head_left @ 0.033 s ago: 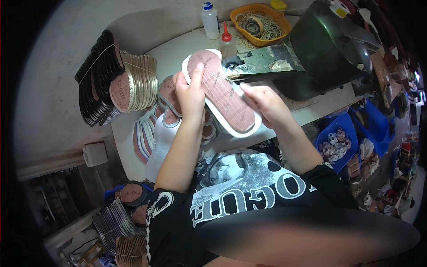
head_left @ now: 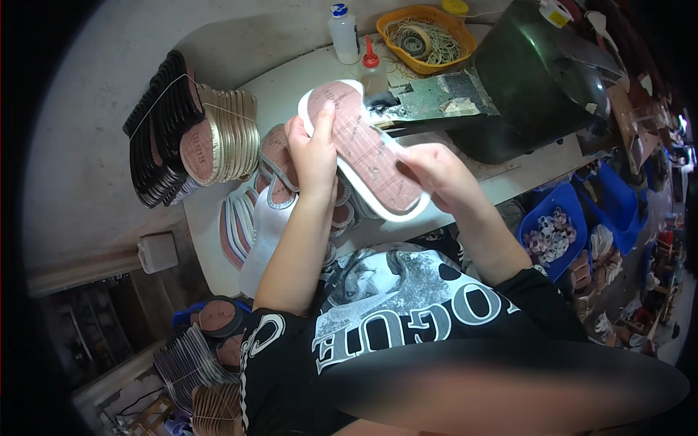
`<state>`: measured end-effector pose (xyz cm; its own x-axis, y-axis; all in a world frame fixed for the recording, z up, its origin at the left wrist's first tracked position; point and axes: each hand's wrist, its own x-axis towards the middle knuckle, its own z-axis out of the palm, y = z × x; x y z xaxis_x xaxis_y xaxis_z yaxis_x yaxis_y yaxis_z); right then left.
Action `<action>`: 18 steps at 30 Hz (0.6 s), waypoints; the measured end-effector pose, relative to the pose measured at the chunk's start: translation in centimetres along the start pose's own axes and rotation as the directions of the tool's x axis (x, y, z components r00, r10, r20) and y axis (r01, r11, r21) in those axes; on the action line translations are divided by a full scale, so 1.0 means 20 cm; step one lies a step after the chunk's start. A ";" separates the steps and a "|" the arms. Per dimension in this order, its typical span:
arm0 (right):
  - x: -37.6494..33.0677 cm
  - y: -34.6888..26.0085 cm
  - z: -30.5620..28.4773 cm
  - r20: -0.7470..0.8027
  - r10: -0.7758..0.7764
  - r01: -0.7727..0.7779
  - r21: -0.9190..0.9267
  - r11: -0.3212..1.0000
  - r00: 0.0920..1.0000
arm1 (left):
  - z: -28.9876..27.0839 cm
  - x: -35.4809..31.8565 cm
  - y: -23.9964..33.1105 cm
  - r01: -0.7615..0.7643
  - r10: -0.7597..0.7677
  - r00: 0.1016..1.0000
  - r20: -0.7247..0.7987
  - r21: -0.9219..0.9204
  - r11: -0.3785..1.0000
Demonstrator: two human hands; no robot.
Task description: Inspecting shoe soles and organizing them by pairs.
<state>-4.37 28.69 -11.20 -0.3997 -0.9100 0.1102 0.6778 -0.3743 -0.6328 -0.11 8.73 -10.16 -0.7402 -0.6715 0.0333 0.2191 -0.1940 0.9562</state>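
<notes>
I hold a shoe insole (head_left: pixel 361 145) over the table: reddish-brown fibrous face up, with a white rim, lying slantwise. My left hand (head_left: pixel 313 149) grips its far end, thumb on the face and fingers beneath. Near the lower end, my right hand (head_left: pixel 434 173) has its thumb side over the right edge; most of its fingers are hidden. The insole's far right edge lies close to the green metal arm (head_left: pixel 443 97) of a machine; whether they touch I cannot tell. Beside my left forearm lie more grey-edged insoles (head_left: pixel 278 156).
Tied bundles of black insoles (head_left: pixel 156 131) and gold-edged insoles (head_left: pixel 233 134) stand at the left. Behind are a white bottle (head_left: pixel 344 36), a red-capped squeeze bottle (head_left: pixel 371 69) and an orange basket (head_left: pixel 465 36). The machine's dark body (head_left: pixel 531 87) and a blue bin (head_left: pixel 556 200) are at the right.
My right hand has shifted slightly along the insole's right edge, its thumb side now over the face. The insole's lower end has moved a little to the right. The left hand stays nearly still.
</notes>
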 end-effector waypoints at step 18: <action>0.16 0.12 0.34 -0.508 -0.070 0.048 -0.056 0.997 0.859 | -0.11 0.41 0.08 -0.295 0.393 0.911 0.126 0.864 0.408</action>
<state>0.24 23.74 -7.11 -0.7040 -0.6647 -0.2501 0.6221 -0.4074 -0.6686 -4.41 1.30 -9.05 -0.6679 -0.5980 0.4429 -0.2412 0.7370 0.6314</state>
